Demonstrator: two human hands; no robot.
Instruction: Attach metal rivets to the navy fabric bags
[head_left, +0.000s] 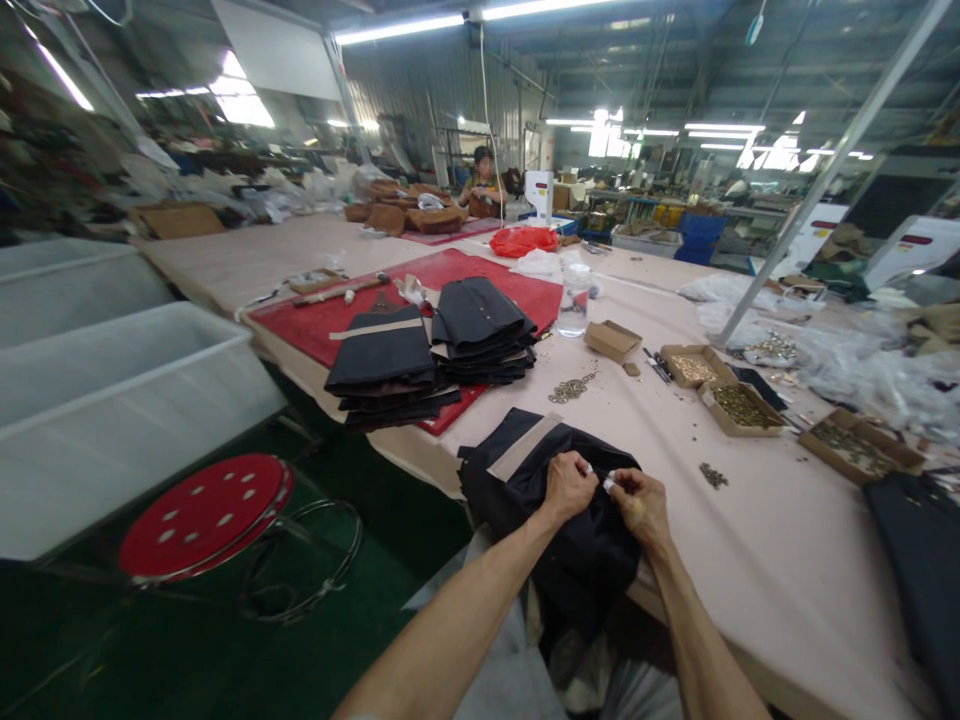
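Observation:
A black fabric piece (517,485) with a beige strip (525,447) lies over the table's near edge and hangs down towards my lap. My left hand (570,487) is closed in a pinch on it. Close beside, on the right, my right hand (639,505) also pinches the dark material, fingertips nearly meeting the left ones. White wrapping shows at the fingertips of both hands. Any small part between the fingers is too small to make out. Just beyond the fabric lies a pile of metal rings (570,390). Small dark metal bits (712,475) lie to the right.
Stacked black pieces (480,320) rest on a red mat (300,325). Cardboard boxes of small fittings (739,410) and a clear jar (574,300) stand farther back. A metal pole (832,175) rises at right. Left are a red stool (210,515) and white bins (135,400). Another person (484,185) sits beyond.

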